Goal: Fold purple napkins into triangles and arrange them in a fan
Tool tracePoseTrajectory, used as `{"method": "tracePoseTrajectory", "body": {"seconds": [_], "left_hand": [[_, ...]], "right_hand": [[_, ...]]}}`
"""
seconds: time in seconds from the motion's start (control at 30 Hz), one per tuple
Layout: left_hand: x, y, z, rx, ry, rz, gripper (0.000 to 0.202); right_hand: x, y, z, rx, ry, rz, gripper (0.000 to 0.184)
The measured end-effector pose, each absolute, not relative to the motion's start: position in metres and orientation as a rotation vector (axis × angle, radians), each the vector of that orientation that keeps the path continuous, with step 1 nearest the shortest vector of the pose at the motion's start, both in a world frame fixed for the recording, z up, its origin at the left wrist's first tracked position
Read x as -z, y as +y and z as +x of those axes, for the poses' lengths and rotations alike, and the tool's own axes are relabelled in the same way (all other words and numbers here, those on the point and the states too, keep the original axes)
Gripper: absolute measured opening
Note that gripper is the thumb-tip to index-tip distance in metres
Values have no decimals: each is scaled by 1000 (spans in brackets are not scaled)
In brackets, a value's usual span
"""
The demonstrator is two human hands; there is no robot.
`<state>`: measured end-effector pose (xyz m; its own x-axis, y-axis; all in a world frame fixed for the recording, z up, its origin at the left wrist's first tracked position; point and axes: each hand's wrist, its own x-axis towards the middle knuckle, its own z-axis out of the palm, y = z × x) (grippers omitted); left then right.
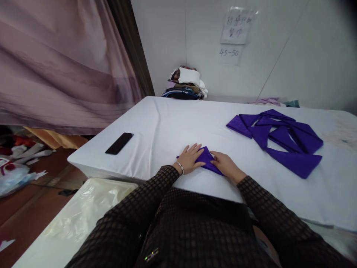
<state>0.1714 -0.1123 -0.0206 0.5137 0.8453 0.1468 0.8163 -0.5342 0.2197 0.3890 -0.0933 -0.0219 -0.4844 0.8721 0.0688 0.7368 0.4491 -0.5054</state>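
Observation:
A purple cloth napkin lies folded into a triangle on the white table right in front of me. My left hand rests flat on its left side, fingers stretched out. My right hand presses on its right side, fingers curled down onto the fabric. To the right, several folded purple triangular napkins lie spread in a loose pile.
A black phone lies near the table's left edge. A stack of folded clothes sits at the far wall under paper notes. A curtain hangs at left; a plastic-covered surface is below left.

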Motion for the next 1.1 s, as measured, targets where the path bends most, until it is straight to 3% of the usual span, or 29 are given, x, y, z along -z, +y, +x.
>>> {"method": "tracePoseTrajectory", "body": {"seconds": [0.13,0.5,0.67,0.9,1.1], "left_hand": [[34,-112,172,-150,1450,2603,75],[33,-112,172,-102,1476,2626,76],[36,-111,171,-121,1478,2651,74],[38,-109,170,-128,1472,2666,73],[37,-109,171,-181,1457,2649,72]], "right_hand": [[23,-96,390,-532,-2393,-1429,41],[25,-109,411,-578,-2307,-1454,42],[10,-122,397,-392,-2288,-1221,39],[21,-140,372,-338,-2681,-1047,67],[36,-154,406,-273,-2733,-1123,65]]}}
